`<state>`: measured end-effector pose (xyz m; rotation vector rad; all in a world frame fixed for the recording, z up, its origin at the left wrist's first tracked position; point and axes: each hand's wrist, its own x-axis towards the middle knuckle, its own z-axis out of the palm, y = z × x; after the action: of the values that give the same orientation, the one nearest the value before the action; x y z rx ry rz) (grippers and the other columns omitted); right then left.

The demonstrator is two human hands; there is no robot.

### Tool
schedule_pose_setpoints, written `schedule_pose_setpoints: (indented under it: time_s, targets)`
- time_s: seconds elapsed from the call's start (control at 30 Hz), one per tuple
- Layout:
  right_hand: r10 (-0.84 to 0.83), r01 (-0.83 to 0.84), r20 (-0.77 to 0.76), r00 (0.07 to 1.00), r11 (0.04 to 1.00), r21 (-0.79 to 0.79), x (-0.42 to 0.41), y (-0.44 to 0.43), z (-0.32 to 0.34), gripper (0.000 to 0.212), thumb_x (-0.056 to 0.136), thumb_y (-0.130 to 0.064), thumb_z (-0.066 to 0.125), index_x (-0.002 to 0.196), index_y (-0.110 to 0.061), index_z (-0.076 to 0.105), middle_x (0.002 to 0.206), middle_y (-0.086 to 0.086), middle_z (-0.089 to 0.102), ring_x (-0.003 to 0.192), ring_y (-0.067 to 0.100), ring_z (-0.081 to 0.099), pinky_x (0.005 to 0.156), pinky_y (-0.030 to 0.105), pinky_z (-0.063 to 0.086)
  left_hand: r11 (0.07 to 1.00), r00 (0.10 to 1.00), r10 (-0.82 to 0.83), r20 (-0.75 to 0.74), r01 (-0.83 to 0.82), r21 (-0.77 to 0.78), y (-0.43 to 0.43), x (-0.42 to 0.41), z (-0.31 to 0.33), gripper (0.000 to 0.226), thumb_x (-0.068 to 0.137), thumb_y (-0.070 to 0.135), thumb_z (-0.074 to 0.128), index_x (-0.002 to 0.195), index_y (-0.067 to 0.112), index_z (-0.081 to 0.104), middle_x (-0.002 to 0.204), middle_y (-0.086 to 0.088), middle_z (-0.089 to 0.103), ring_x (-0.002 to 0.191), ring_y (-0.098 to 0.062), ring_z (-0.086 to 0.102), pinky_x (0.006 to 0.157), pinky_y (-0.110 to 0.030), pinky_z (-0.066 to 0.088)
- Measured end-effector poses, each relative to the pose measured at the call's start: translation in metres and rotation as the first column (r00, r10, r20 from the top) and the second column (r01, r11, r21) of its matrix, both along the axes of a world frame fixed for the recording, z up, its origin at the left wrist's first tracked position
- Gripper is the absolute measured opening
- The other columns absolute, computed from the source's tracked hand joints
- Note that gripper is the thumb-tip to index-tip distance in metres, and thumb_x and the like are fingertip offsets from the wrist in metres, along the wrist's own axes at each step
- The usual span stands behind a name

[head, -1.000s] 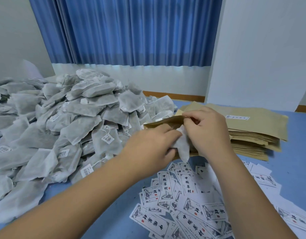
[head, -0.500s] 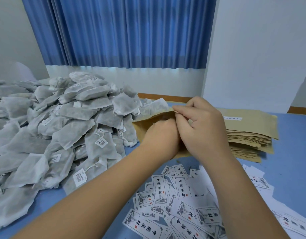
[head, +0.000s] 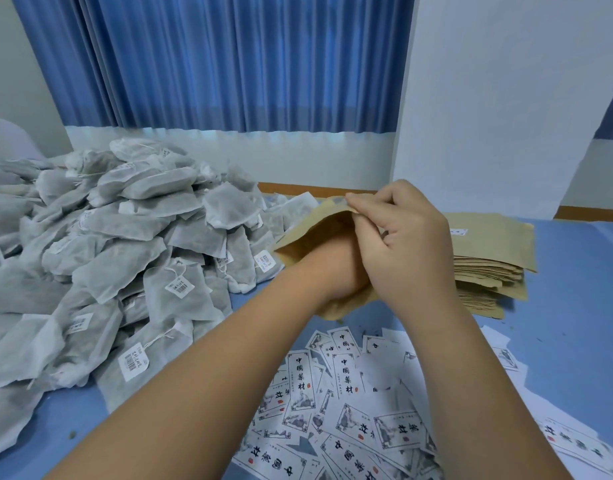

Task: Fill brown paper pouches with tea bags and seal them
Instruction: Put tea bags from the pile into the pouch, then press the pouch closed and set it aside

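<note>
While the pouch [head: 307,233] is held open above the bench [head: 557,341], just beside the tea bags [head: 125,254], its lip is pinched by fingers of the right hand [head: 409,244]. The left hand [head: 336,270] is sunk inside, and whether its hidden fingers are apart or together cannot be told. Filling is judged under way; withdrawal, then sealing, is called for. 中國藥材 is read on the labels [head: 343,372].

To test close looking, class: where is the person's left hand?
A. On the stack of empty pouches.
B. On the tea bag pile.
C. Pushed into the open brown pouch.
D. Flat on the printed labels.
C: the left hand goes into the mouth of the brown pouch, its fingers hidden, while the right hand pinches the rim.
</note>
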<state>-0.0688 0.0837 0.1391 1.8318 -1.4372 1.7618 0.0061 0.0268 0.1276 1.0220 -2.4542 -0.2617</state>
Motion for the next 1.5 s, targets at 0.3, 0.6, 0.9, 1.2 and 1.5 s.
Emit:
schedule_pose_setpoints:
  time_s: [0.3,0.6,0.9,1.2,1.5]
  targets:
    - [-0.121,0.111,0.019,0.992,0.957,0.268,-0.036,-0.026,-0.024,0.023,0.085,-0.018,0.061,0.098,-0.030,0.076,0.088,-0.011,0.057,0.083,0.012,0.057,0.076,0.038,0.051,0.974,0.946,-0.138,-0.294,0.076,-0.212,0.029,0.040,-0.045,0.020,0.090,0.007,0.055,0.100,0.009,0.072,0.091,0.002,0.068,0.082,-0.005,0.056,0.077,-0.020,0.045]
    - [-0.148,0.124,0.048,0.988,0.932,0.342,-0.048,-0.030,-0.031,0.025,0.084,-0.016,0.060,0.097,-0.031,0.076,0.087,-0.010,0.057,0.079,0.010,0.056,0.077,0.029,0.049,0.999,0.976,0.016,0.218,-0.005,-0.051,0.047,0.019,-0.117,0.039,0.091,0.058,0.047,0.086,0.020,0.050,0.095,0.004,0.046,0.099,-0.019,0.045,0.078,-0.031,0.035]
    - [-0.133,0.104,0.062,0.989,0.933,0.346,-0.052,-0.032,-0.032,0.022,0.084,-0.018,0.063,0.095,-0.031,0.076,0.077,-0.018,0.051,0.072,-0.004,0.053,0.071,0.022,0.044,0.994,0.989,0.099,-0.113,-0.092,0.063,0.052,0.017,-0.117,0.015,0.087,0.036,0.064,0.098,0.026,0.065,0.098,0.012,0.056,0.098,-0.010,0.048,0.086,-0.024,0.038]
    - [-0.136,0.111,0.044,0.990,0.925,0.363,-0.054,-0.032,-0.029,0.023,0.082,-0.017,0.062,0.095,-0.031,0.076,0.080,-0.015,0.054,0.071,-0.004,0.054,0.069,0.018,0.042,0.899,0.888,0.106,-0.447,-0.278,-0.339,0.054,0.052,-0.077,0.012,0.087,0.023,0.057,0.082,0.019,0.068,0.082,0.009,0.061,0.057,-0.007,0.048,0.045,-0.030,0.043]
    - [-0.115,0.099,0.028,0.993,0.933,0.347,-0.049,-0.030,-0.028,0.023,0.081,-0.016,0.063,0.092,-0.031,0.076,0.082,-0.011,0.057,0.072,0.002,0.056,0.072,0.021,0.045,0.770,0.942,-0.011,-0.335,-0.205,-0.604,0.041,0.020,-0.054,0.012,0.071,-0.005,0.071,0.074,0.006,0.072,0.072,-0.006,0.062,0.055,-0.026,0.054,0.036,-0.035,0.040]
